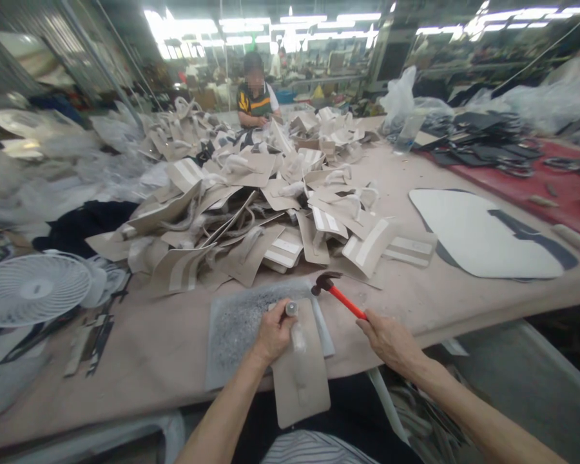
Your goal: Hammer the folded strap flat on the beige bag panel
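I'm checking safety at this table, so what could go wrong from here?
If the hammer in the right hand swings off line, it could hit the fingers of the left hand, close around the small metal piece. The beige panel juts past the edge of the table, so it might tip or slip. The heap of panels lies just beyond the hammer, so a wide swing might catch it.

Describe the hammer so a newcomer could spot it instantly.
On the big beige-covered table, find the speckled grey board at the near edge. By its right side, the person's right grip holds the hammer. Its bright orange-red handle sets it apart from the beige pieces heaped beyond.
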Tool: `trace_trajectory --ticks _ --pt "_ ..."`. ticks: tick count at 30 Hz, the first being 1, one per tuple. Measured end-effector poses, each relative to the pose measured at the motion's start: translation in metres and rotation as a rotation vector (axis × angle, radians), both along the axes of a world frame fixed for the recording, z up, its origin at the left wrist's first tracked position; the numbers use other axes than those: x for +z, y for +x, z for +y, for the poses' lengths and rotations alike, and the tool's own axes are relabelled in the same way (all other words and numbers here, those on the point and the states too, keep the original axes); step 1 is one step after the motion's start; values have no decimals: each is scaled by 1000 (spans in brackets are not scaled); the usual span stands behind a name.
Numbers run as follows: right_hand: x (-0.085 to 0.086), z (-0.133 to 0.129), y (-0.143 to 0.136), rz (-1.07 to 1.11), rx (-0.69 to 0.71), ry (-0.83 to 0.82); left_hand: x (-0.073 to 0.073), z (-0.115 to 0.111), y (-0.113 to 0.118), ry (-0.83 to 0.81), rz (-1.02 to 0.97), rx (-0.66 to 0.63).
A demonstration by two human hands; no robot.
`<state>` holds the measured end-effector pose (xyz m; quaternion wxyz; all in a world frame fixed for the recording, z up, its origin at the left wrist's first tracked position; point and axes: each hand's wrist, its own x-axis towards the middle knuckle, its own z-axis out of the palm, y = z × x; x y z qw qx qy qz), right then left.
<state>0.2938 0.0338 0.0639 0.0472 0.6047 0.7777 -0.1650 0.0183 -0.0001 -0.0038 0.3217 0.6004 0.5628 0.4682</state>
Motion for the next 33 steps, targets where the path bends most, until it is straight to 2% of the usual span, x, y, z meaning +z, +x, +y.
trace_trajectory --ticks 2,4,5,7,10,11,13,16,18,20,22,24,25,26,28,33 --pt "-13 3 -2 -25 7 59 -1 1 -1 -8 -35 -3" --pt "-17 -2 -11 19 106 212 -1 1 -2 -22 -66 -24" --pt "-15 -6 -19 64 205 293 1 1 -3 -28 -73 -34" --pt "-5 -17 -40 151 492 379 4 1 -3 -33 -76 -41" --pt "10 -31 -73 164 902 320 7 1 -1 -45 -95 -21" --pt "14 -35 -83 137 977 309 7 1 0 -62 -120 -12" --pt "16 -38 -98 87 1027 330 6 4 1 -109 -210 38" --pt "16 -41 -109 47 969 396 18 11 -2 -105 -442 216" --pt "17 -43 -112 5 857 428 41 15 -9 0 -517 311" --pt "21 -42 -111 -50 724 383 72 18 -19 140 -435 308" --pt "25 -40 -110 -64 572 265 101 19 -29 258 -350 305" --pt "27 -39 -108 -33 441 171 118 17 -34 316 -345 314" --pt "26 -39 -107 -3 385 145 120 16 -35 310 -355 313" --pt "25 -41 -107 29 339 124 117 14 -33 283 -364 305" --pt "18 -49 -109 80 275 77 101 11 -26 182 -366 271" --pt "3 -73 -122 91 151 -54 40 4 -7 -56 -388 201"
